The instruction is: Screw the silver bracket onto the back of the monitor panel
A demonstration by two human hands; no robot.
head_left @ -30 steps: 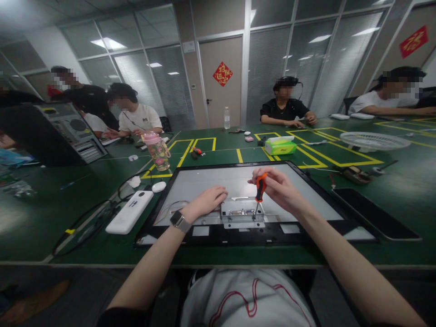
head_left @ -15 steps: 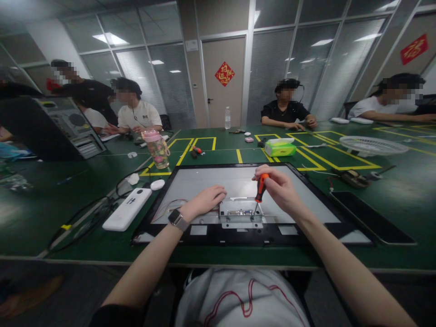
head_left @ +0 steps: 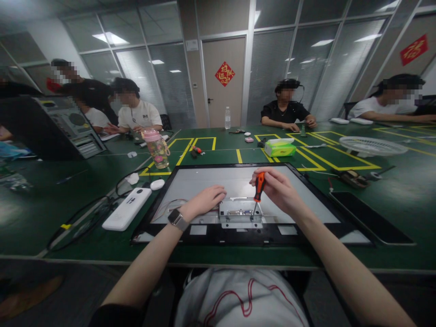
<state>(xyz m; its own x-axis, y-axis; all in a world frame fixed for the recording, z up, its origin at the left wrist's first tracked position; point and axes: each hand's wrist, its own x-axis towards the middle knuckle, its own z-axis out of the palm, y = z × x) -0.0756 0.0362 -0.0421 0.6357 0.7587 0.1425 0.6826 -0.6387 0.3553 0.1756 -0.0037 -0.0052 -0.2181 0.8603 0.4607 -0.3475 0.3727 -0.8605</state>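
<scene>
A flat monitor panel [head_left: 190,178] with a black frame lies before me on the green table. Near its front edge, a metal bracket [head_left: 235,219] carries a row of connector ports. My right hand [head_left: 277,188] grips an orange-and-black screwdriver [head_left: 260,185], held nearly upright with its shaft reaching down to the bracket's right end. Whether the tip sits in a screw is too small to tell. Flat on the panel, just left of the bracket, rests my left hand [head_left: 204,200], fingers stretched out and a watch on its wrist. Thin wires [head_left: 166,208] run beneath that wrist.
Left of the panel are a white power bank [head_left: 127,209], black cables [head_left: 80,227] and a pink-lided bottle [head_left: 157,150]. To the right lies a black phone-like slab [head_left: 369,217]. A green tissue pack [head_left: 280,147] and a white fan grille [head_left: 373,146] stand farther back. Several people sit across the table.
The screwdriver's handle has tilted and shifted slightly left with my right hand, its lower end staying at the bracket. My left hand has not moved.
</scene>
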